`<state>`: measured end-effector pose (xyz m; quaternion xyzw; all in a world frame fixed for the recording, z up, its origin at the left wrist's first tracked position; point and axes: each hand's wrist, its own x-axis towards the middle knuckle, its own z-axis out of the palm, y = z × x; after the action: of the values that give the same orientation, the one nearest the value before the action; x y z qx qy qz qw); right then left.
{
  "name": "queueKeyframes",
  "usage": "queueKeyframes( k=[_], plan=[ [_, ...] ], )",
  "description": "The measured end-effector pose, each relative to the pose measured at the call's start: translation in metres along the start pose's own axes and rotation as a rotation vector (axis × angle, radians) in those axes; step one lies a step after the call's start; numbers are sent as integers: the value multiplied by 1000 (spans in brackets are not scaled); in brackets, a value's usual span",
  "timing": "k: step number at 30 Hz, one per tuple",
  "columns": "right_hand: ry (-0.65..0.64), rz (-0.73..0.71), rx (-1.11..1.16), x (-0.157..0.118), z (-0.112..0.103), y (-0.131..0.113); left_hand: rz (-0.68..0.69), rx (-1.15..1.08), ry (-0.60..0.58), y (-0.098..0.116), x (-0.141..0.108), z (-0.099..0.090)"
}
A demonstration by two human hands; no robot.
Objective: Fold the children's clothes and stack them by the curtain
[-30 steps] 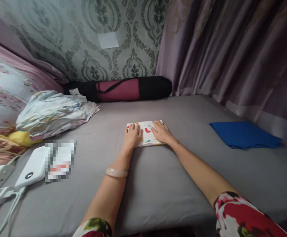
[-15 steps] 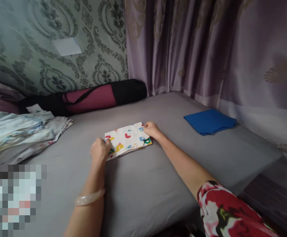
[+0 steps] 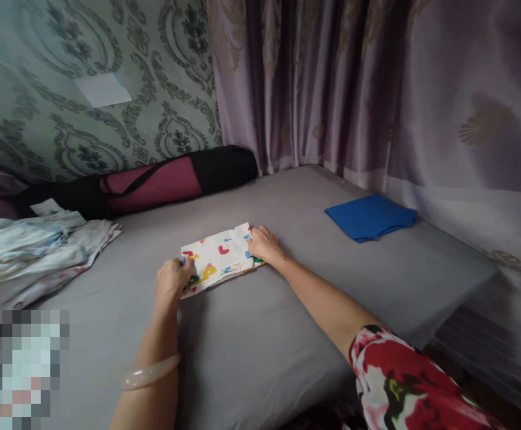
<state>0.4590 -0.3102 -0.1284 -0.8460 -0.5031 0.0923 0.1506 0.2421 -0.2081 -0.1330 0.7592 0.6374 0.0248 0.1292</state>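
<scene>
Left hand (image 3: 171, 279), right hand (image 3: 264, 243): grips clamped on opposite ends of folded white colour-printed cloth (image 3: 219, 260); folded blue cloth (image 3: 371, 217) right.

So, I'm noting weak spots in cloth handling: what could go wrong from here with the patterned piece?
The folded cloth shows uneven layers along its near edge, so these might slip out of line if lifted. The left grip and right grip are at its two ends, so its middle could sag.

My left grip (image 3: 173, 280) and right grip (image 3: 264, 243) hold opposite ends of a printed white cloth (image 3: 218, 254). Beyond them lies a black-and-maroon bag (image 3: 157, 183); right of both, a blue cloth (image 3: 370, 216); left of both, rumpled fabric (image 3: 40, 251).
</scene>
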Motion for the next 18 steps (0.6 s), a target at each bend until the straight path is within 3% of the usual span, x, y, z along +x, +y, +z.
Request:
queueKeyframes(
  k=[4,8,12,18],
  plan=[
    [-7,24,85,8,1,0,-6,-98,72,4,-3,-2],
    [-18,192,356,23,-2,6,-117,-348,67,3,0,-4],
    [-126,355,745,32,-7,12,-215,-631,43,-7,10,2],
    [-282,366,861,27,-13,13,-177,-979,-33,-18,9,7]
  ],
)
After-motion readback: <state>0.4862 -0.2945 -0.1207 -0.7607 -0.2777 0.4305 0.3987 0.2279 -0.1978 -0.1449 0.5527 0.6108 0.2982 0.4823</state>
